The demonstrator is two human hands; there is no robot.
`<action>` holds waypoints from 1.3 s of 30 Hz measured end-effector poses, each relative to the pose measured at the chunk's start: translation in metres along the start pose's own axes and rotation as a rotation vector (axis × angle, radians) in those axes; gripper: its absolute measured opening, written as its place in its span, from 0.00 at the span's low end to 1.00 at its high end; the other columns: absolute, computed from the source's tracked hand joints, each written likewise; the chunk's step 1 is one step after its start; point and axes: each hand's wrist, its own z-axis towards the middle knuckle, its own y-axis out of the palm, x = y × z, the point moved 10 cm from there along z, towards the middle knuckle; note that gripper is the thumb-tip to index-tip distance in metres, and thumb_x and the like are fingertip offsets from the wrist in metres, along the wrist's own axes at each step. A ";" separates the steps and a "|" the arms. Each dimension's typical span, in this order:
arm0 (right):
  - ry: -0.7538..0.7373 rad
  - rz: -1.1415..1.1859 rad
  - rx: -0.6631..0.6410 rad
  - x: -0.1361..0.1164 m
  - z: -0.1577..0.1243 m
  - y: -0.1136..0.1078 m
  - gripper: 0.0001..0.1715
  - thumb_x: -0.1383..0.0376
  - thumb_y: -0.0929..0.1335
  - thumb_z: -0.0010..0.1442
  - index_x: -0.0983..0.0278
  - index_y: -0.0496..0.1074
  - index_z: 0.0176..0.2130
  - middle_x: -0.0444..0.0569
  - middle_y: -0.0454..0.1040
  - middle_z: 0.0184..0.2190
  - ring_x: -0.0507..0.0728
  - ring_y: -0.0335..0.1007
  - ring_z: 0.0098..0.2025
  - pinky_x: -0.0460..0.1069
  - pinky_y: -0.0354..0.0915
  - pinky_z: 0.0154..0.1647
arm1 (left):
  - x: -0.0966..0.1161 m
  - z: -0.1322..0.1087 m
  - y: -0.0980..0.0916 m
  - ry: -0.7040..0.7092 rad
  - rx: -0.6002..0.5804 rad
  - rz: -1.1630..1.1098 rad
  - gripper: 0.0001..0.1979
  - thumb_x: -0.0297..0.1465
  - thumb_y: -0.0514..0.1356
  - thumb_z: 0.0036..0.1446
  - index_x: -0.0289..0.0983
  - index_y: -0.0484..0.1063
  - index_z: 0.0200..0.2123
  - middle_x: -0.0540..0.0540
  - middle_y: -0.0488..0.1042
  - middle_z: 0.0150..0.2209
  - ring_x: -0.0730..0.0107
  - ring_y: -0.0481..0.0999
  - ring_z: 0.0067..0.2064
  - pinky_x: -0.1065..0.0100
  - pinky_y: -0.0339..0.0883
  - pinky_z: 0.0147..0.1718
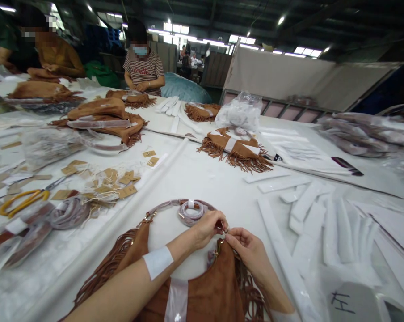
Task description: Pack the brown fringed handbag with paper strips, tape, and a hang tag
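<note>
A brown fringed suede handbag [202, 295] lies on the white table in front of me, a strip of clear wrap across its middle. At the bag's right shoulder, my left hand [210, 228] pinches the metal ring where the wrapped handle [165, 205] meets the bag. My right hand [247, 246] pinches at the same spot from the right, its fingertips close to the left ones. Exactly what small part sits between the right fingers is hidden. A coiled, wrapped strap [191, 211] rests just beyond my left hand.
Yellow-handled scissors [24, 201], tan paper tags [126, 191] and wrapped straps [69, 212] lie to the left. White foam strips [309, 223] cover the right side. More fringed bags [237, 150] lie farther back, where co-workers [143, 67] stand.
</note>
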 end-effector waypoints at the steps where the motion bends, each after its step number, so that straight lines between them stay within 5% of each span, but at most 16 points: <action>1: 0.013 0.021 -0.027 0.000 -0.004 0.001 0.27 0.48 0.75 0.43 0.65 0.70 0.33 0.45 0.72 0.26 0.53 0.65 0.28 0.47 0.60 0.29 | 0.000 0.000 0.001 -0.018 -0.008 -0.030 0.06 0.32 0.52 0.41 0.35 0.64 0.20 0.50 0.67 0.22 0.75 0.64 0.26 0.73 0.58 0.27; 6: 0.096 0.025 -0.120 0.008 -0.019 0.001 0.26 0.50 0.76 0.43 0.64 0.70 0.35 0.45 0.74 0.26 0.54 0.67 0.29 0.47 0.61 0.31 | 0.001 -0.001 0.002 -0.056 -0.026 -0.102 0.08 0.35 0.54 0.39 0.35 0.64 0.20 0.49 0.69 0.21 0.75 0.65 0.25 0.72 0.55 0.26; 20: 0.118 0.043 -0.045 0.041 -0.014 -0.011 0.26 0.47 0.76 0.42 0.65 0.73 0.31 0.49 0.75 0.27 0.55 0.69 0.29 0.47 0.63 0.29 | 0.004 -0.006 0.001 -0.072 -0.093 -0.229 0.11 0.36 0.61 0.42 0.34 0.67 0.24 0.41 0.77 0.30 0.75 0.69 0.27 0.74 0.51 0.22; 26: 0.103 0.379 0.066 0.026 -0.024 -0.015 0.23 0.49 0.75 0.47 0.64 0.77 0.36 0.53 0.73 0.49 0.57 0.72 0.38 0.49 0.69 0.39 | -0.001 -0.005 0.006 -0.117 -0.179 -0.311 0.11 0.27 0.63 0.39 0.32 0.69 0.30 0.40 0.77 0.38 0.83 0.62 0.22 0.77 0.44 0.18; 34: -0.017 0.386 0.059 0.010 -0.028 -0.006 0.26 0.57 0.78 0.45 0.60 0.75 0.44 0.51 0.76 0.45 0.58 0.70 0.48 0.50 0.67 0.50 | -0.019 0.000 -0.003 -0.162 -0.166 -0.324 0.28 0.21 0.66 0.37 0.34 0.69 0.46 0.40 0.75 0.41 0.84 0.65 0.22 0.78 0.47 0.18; 39: -0.124 0.153 0.136 -0.003 -0.021 -0.007 0.24 0.55 0.77 0.43 0.62 0.76 0.39 0.50 0.78 0.36 0.59 0.73 0.39 0.53 0.70 0.44 | -0.019 -0.001 0.007 -0.184 -0.191 -0.434 0.32 0.19 0.67 0.38 0.36 0.67 0.51 0.43 0.74 0.41 0.82 0.68 0.25 0.78 0.58 0.23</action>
